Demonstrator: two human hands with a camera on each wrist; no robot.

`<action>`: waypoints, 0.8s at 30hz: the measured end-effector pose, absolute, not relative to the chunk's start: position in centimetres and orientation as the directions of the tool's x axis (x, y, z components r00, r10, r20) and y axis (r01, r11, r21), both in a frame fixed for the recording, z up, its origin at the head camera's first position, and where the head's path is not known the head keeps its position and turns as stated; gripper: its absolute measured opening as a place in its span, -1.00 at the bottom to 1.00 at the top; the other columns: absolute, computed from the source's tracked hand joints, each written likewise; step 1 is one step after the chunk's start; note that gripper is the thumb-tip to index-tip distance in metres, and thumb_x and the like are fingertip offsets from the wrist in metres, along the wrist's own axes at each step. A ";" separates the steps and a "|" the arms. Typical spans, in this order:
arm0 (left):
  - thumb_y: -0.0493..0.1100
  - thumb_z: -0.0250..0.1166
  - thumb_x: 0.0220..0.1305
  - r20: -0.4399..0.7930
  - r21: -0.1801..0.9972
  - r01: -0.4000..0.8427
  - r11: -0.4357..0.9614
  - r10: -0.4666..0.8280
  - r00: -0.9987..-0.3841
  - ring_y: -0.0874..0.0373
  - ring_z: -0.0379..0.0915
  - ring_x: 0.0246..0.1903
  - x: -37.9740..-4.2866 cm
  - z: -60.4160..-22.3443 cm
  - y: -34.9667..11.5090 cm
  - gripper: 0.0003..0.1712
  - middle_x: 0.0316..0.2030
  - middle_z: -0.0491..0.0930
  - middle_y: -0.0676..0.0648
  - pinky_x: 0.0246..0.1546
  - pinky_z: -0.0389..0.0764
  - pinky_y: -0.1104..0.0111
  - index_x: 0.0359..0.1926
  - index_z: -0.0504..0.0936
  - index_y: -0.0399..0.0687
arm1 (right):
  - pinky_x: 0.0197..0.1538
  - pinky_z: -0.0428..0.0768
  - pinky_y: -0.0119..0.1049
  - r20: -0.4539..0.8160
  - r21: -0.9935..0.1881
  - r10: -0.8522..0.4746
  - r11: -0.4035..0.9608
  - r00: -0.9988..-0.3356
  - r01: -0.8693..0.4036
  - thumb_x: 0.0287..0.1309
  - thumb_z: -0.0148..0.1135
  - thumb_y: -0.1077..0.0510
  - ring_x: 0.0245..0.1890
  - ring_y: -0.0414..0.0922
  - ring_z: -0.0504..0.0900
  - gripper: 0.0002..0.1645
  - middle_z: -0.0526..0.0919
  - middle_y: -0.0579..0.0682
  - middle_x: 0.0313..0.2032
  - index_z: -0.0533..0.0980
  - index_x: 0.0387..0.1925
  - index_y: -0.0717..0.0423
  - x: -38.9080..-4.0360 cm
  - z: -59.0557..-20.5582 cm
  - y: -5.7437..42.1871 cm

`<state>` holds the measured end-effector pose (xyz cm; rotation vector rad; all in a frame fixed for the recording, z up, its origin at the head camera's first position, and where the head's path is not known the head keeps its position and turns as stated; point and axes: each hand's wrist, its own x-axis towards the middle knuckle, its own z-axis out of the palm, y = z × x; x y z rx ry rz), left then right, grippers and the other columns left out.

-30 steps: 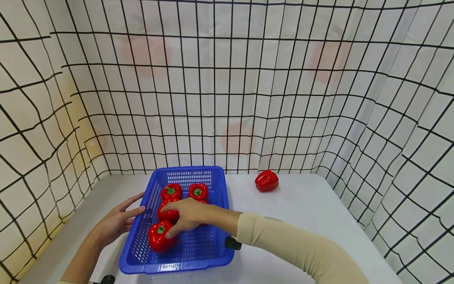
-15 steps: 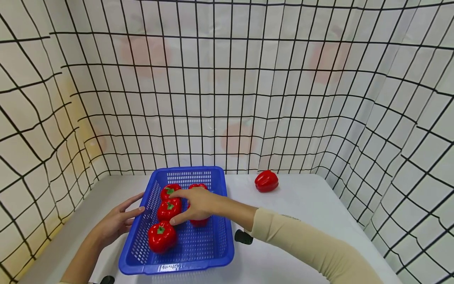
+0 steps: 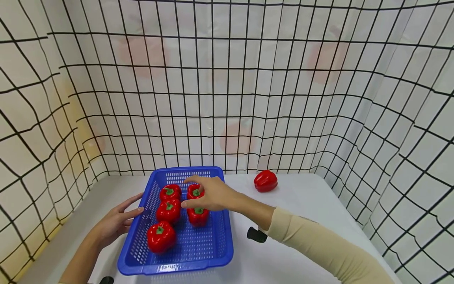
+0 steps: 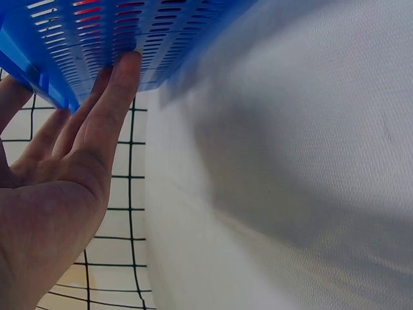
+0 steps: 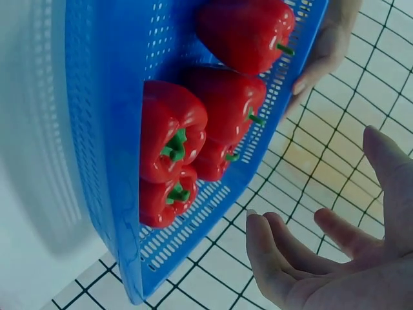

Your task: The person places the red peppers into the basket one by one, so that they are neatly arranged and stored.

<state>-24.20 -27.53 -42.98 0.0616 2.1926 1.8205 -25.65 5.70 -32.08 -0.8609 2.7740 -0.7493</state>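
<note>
A blue plastic basket holds several red bell peppers with green stems, among them a front-left pepper and a middle-left pepper. My left hand rests against the basket's left side with its fingers straight; in the left wrist view its fingertips touch the slotted wall. Over the basket's right half hovers my right hand, fingers spread and holding nothing. It partly covers the back-right pepper. Just below it lies another right-hand pepper. The right wrist view shows a gap between fingers and peppers.
One more red bell pepper lies on its side on the white table, right of the basket near the back. Black wire mesh over white sheeting encloses the back and both sides.
My right hand has lifted away from the left column of peppers and moved right and back, uncovering the middle-left pepper. My left hand and the basket stay put.
</note>
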 end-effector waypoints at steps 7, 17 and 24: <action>0.07 0.19 0.48 -0.199 0.967 -0.157 0.202 0.212 -0.957 -0.15 0.73 -0.02 -24.2 -42.8 -27.4 -0.05 0.35 0.43 -0.38 -0.04 0.74 0.09 0.64 -0.16 0.08 | -0.13 0.74 -0.24 0.036 -0.517 -0.536 0.713 -0.844 -0.475 0.12 0.35 -0.38 0.05 -0.05 0.66 -0.09 0.67 0.05 0.12 0.33 0.46 -0.29 -25.8 -32.0 7.5; 0.07 0.19 0.48 -0.197 0.968 -0.155 0.198 0.214 -0.957 -0.15 0.73 -0.02 -24.1 -43.0 -27.6 -0.05 0.35 0.44 -0.36 -0.03 0.74 0.08 0.64 -0.16 0.09 | -0.19 0.77 -0.14 0.092 -0.531 -0.442 0.736 -0.892 -0.419 0.09 0.36 -0.36 0.05 0.08 0.68 -0.08 0.67 0.13 0.10 0.35 0.45 -0.21 -26.4 -32.8 11.1; 0.07 0.19 0.48 -0.196 0.968 -0.154 0.197 0.218 -0.956 -0.15 0.73 -0.03 -24.2 -43.0 -27.6 -0.05 0.32 0.48 -0.35 -0.03 0.74 0.09 0.64 -0.17 0.09 | -0.20 0.77 -0.11 0.090 -0.560 -0.359 0.753 -0.929 -0.345 0.09 0.41 -0.29 0.09 0.14 0.66 -0.10 0.68 0.15 0.11 0.37 0.44 -0.21 -26.5 -33.2 13.3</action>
